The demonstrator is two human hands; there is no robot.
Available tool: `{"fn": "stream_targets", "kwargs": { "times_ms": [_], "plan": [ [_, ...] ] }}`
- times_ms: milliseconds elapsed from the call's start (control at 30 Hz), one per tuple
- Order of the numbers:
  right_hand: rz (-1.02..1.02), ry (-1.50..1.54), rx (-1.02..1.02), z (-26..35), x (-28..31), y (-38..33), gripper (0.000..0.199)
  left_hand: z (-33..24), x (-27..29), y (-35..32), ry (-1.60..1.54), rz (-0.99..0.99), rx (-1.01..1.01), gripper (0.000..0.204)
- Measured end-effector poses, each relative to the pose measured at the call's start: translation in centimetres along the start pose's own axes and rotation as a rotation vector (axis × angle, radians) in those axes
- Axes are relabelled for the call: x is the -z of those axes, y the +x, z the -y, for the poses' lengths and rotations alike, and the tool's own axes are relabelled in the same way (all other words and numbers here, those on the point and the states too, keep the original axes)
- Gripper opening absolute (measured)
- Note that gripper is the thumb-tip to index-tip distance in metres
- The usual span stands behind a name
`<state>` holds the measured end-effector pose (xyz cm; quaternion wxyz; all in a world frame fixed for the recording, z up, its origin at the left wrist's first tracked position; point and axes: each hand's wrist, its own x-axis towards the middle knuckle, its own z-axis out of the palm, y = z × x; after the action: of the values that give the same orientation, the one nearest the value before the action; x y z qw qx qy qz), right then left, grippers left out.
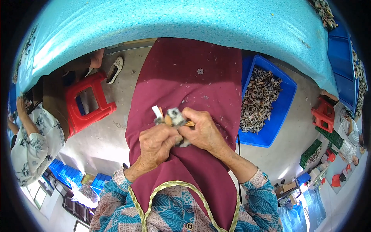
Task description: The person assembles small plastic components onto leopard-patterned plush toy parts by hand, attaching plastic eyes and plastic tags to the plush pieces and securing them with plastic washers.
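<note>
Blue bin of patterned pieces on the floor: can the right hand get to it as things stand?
Probably yes. The blue bin sits open just beside the right hand, with nothing lying between, but both hands are now busy gripping the small patterned piece.

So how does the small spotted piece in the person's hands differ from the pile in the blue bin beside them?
The small black-and-white spotted fabric piece is a single item, pinched between the left hand and the right hand over the maroon apron. The heap of spotted pieces is many items, lying loose and untouched in the blue plastic bin on the floor. Both show a similar dark-and-light spotted pattern.
</note>
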<state>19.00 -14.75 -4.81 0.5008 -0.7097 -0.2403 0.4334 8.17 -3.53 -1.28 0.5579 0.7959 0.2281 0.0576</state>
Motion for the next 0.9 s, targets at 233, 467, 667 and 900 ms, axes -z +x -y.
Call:
{"fn": "stream_targets", "kwargs": {
  "times_ms": [233, 467, 667, 900],
  "plan": [
    [0.062, 0.069, 0.038, -0.4, -0.8, 0.2, 0.022, -0.1, 0.3, -0.7, -0.431, -0.006, 0.249, 0.005],
    [-0.003, 0.091, -0.017, 1.0, -0.4, -0.5, 0.024, 0.4, 1.4, 1.2, 0.040, -0.065, 0.147, 0.011],
    [0.003, 0.041, 0.029, 0.5, -0.3, -0.7, 0.024, 1.1, 0.9, 1.6, -0.057, 0.014, 0.328, 0.015],
    [0.149, -0.030, -0.010, 1.4, -0.3, 0.1, 0.023, -0.3, 1.1, 0.5, -0.078, 0.140, 0.154, 0.011]
  ]
}}
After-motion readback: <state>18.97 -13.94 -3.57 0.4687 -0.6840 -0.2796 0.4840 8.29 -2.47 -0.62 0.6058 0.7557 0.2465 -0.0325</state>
